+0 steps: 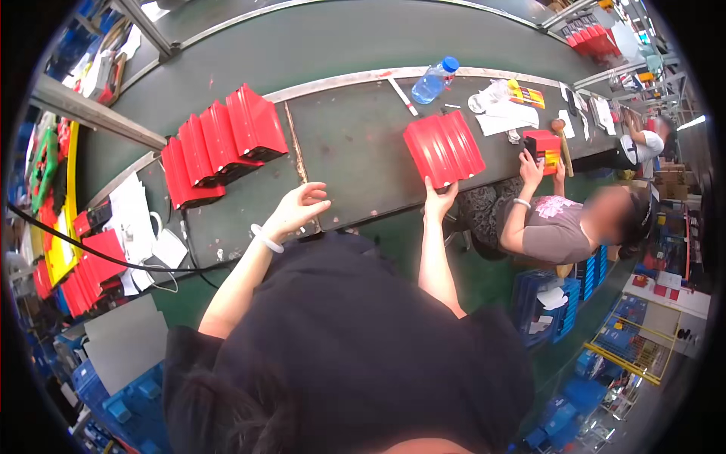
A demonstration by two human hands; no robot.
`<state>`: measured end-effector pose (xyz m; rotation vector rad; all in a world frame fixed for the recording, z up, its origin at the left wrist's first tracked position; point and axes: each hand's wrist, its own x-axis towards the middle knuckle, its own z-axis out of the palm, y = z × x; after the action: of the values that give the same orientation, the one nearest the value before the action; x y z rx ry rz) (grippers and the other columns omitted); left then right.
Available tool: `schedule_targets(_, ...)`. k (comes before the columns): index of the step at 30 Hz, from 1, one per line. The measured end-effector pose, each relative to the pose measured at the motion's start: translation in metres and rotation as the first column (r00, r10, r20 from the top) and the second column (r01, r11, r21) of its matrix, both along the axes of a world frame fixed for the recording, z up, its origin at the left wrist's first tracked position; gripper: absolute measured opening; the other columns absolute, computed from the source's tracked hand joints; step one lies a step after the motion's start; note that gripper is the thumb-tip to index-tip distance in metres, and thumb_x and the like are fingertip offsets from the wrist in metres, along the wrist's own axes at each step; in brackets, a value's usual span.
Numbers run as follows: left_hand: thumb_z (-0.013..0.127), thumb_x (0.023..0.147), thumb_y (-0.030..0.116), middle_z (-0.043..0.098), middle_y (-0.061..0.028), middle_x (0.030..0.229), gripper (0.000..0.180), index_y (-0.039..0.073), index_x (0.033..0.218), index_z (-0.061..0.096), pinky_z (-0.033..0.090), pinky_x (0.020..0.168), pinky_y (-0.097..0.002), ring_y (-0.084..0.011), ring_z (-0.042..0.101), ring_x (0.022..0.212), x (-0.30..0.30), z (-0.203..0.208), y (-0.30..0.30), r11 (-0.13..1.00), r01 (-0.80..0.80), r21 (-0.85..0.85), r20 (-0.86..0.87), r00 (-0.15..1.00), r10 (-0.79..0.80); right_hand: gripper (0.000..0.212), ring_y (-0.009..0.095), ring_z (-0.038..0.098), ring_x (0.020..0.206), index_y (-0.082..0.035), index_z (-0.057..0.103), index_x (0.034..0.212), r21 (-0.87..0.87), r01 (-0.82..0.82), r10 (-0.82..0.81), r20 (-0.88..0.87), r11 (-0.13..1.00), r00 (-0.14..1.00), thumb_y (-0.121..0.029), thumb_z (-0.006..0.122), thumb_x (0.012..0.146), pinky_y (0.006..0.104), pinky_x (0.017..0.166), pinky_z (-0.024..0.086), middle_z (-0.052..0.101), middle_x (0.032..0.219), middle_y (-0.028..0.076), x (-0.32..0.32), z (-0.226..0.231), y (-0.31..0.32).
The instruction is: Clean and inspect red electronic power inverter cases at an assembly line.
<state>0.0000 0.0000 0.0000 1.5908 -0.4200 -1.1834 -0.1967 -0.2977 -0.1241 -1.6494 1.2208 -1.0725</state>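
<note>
So far your right hand (439,200) grips the near edge of one red stack (444,147) on the desk (355,151), your left hand (299,210) hovers empty with fingers spread, and the bigger red pile (223,144) at your left waits untouched.

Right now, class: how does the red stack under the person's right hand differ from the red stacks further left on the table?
The right-hand red stack is one compact bundle, touched by the right hand. The left red stacks are several, fanned in a row, untouched; the left hand hovers nearer. Both are red, ribbed and rest on the dark table.
</note>
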Motion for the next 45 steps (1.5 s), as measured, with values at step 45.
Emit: schedule_targets(45,0.085,0.063,0.011,0.061,-0.0091,0.116,0.070,0.000,0.123,0.051,0.045,0.096,-0.0329,-0.0173,0.057,0.107,0.037,0.087,0.046,0.943,0.016,-0.333,0.139,0.990,0.032,0.014,0.011,0.054,0.100,0.000,0.060,0.101,0.330,-0.930,0.981,0.055,0.160,0.188,-0.006,0.054,0.090,0.0261,0.090,0.042,0.059,0.105,0.004,0.137,0.243,0.074)
